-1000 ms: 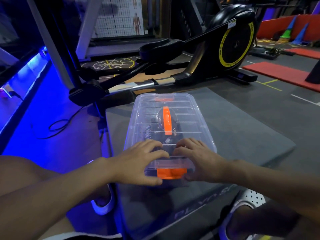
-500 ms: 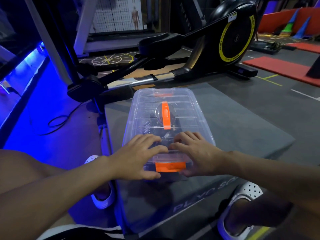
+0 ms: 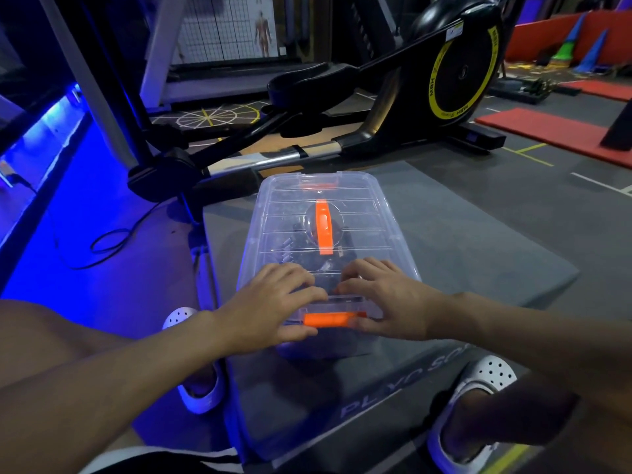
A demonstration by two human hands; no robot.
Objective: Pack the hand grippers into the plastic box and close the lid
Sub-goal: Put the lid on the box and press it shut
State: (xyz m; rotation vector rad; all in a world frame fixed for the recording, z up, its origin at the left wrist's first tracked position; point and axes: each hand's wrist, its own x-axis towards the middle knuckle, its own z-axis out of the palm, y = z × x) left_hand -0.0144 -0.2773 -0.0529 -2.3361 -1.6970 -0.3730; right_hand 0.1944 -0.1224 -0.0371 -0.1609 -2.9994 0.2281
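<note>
The clear plastic box [image 3: 376,213] lies lengthwise on a grey mat with its lid [image 3: 284,206] on. An orange handle [image 3: 323,227] runs along the lid's middle. Dark hand grippers [image 3: 290,249] show dimly through the lid. My left hand [image 3: 270,306] and my right hand [image 3: 386,299] rest on the lid's near end, fingers arched with their tips on the plastic. Both thumbs touch the ends of the orange latch [image 3: 330,319] on the box's near wall.
The grey mat [image 3: 461,241] lies on a raised platform. A black elliptical trainer [image 3: 444,73] stands just behind the box. A black cable [image 3: 106,244] loops on the blue-lit floor at left. My feet in white clogs [image 3: 478,378] flank the platform's near edge.
Both hands have stayed on the near end of the lid, thumbs at the orange latch. Only my view has shifted slightly.
</note>
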